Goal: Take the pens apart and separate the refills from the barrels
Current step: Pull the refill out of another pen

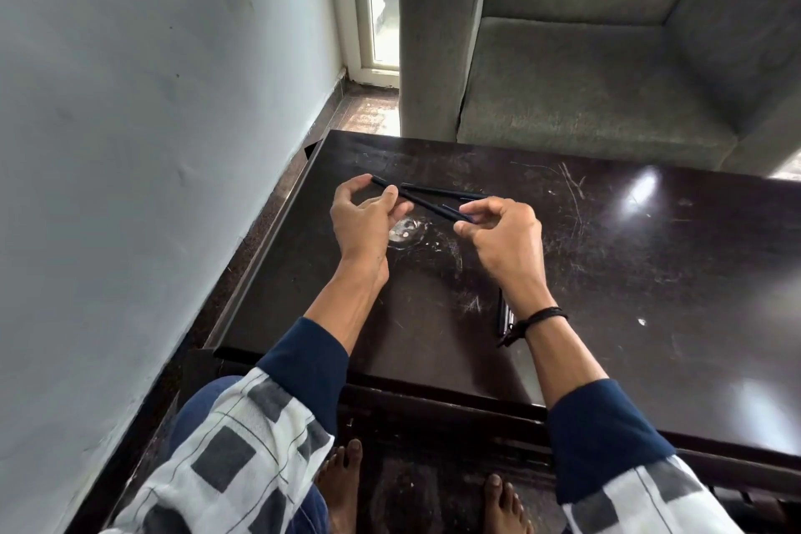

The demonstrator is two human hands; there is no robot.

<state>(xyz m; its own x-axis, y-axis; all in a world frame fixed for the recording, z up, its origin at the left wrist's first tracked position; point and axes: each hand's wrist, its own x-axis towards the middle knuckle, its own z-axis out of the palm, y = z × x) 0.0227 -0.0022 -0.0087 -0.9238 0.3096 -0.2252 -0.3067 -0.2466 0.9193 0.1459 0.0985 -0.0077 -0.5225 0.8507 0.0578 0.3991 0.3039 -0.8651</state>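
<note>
A black pen [427, 204] is held level above the dark table [628, 273]. My left hand [366, 221] pinches its far-left end between thumb and fingers. My right hand [505, 236] pinches its right end, which is hidden in the fingers. A second black pen [442, 190] lies on the table just behind the held one. Another dark pen-like piece [503, 314] lies near my right wrist, partly hidden by it.
A grey armchair [607, 56] stands right behind the table's far edge. A pale wall [151, 121] runs along the left, with a narrow strip of floor beside the table. My bare feet [342, 486] are under the table's near edge.
</note>
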